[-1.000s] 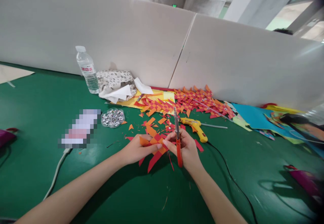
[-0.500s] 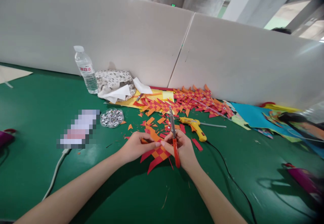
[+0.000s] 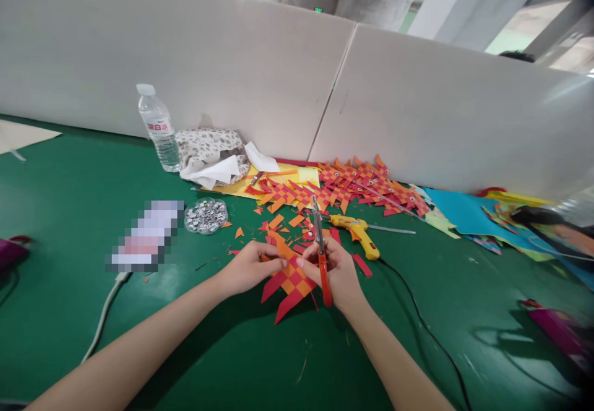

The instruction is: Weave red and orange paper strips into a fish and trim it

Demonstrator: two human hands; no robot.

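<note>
A red and orange woven paper fish (image 3: 294, 279) is held between my two hands just above the green table. My left hand (image 3: 253, 268) pinches its left edge between thumb and fingers. On the right side, my right hand (image 3: 335, 272) grips the fish with its thumb while also holding a pair of scissors (image 3: 323, 275) with orange-red handles; their blades point up and away from me. Red and orange paper scraps (image 3: 278, 221) lie just beyond my fingers. Close to my right hand rests a yellow hot glue gun (image 3: 355, 225), its tip among the scraps.
Several woven paper fish (image 3: 366, 182) are heaped by the white partition (image 3: 223, 64). A round container of googly eyes (image 3: 206, 216), a water bottle (image 3: 160, 129) and a patterned tissue pouch (image 3: 211, 145) stand left. The glue gun's black cord (image 3: 420, 312) runs toward me; blue paper (image 3: 457, 213) lies right.
The fish has shifted slightly right and toward me, and more of its checkered middle shows between my thumbs. The scissors stay in my right hand.
</note>
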